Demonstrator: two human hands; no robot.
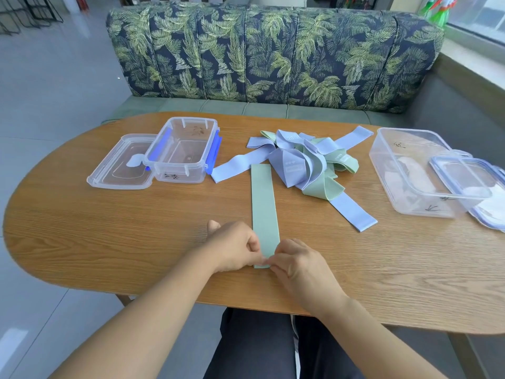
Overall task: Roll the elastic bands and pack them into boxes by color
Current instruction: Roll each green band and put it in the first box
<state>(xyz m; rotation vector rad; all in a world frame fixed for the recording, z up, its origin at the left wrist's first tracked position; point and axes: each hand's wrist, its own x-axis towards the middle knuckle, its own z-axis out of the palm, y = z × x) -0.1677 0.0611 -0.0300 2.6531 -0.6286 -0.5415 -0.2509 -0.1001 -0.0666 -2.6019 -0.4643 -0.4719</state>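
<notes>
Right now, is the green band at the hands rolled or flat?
Flat: the green band lies straight on the table; left hand and right hand pinch its near end.

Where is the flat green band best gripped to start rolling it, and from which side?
Pinch the near short end of the green band, coming from the person's side. It lies flat and straight, pointing away; the left hand and right hand pinch there.
</notes>
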